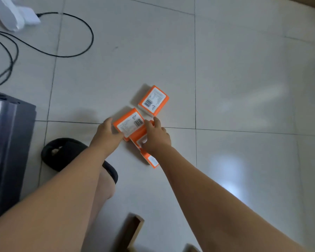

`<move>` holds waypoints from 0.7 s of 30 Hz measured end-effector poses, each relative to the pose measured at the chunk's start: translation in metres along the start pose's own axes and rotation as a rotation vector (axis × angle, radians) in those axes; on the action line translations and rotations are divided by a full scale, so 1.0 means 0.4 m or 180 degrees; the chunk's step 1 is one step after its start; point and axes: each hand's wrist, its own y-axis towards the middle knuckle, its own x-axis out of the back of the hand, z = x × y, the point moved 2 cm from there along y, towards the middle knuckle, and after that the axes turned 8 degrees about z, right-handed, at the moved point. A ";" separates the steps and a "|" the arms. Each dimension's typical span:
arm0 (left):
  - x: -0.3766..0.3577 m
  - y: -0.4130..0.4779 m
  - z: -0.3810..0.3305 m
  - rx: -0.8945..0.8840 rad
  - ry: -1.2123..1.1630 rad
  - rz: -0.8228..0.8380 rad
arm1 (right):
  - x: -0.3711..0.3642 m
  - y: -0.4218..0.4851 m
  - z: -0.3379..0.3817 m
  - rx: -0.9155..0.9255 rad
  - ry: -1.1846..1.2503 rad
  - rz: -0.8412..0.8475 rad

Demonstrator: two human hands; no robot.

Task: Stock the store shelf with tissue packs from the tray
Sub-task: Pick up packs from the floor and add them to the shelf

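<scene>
Tissue packs [135, 132], orange with white labels, lie loose on the pale tiled floor [244, 70]. I take the labelled pack [128, 122] between the two hands as my mark. Far to its left stands a dark grey object [5, 142], and a black cable [76, 24] loops across the tiles beyond and left of the pack. Closer on its left sits a black slipper [62, 153]. The left hand [107, 131] holds the pack's left edge, fingers curled against it. Just right of it, the right hand [156, 137] bends its fingers over a second pack [137, 134] that touches the labelled one and seems partly tucked under it. Beyond and to the right, just apart, rests a third pack [153, 100], label up. On the near side, a fourth pack [151, 160] pokes out beneath the right forearm.
</scene>
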 end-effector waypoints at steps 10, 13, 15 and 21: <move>0.005 0.111 -0.020 0.0368 0.0317 0.0280 | 0.010 0.056 0.039 0.0001 0.0078 -0.0086; 0.012 0.127 0.011 0.0572 0.0629 0.0430 | 0.007 0.061 0.034 0.0023 0.0027 -0.0054; 0.008 0.132 0.025 0.0535 0.0368 0.0365 | 0.001 0.063 0.034 0.0070 0.0023 -0.0077; 0.014 0.098 0.041 0.0247 0.0108 0.0239 | -0.007 0.058 0.026 0.0171 -0.0135 -0.0261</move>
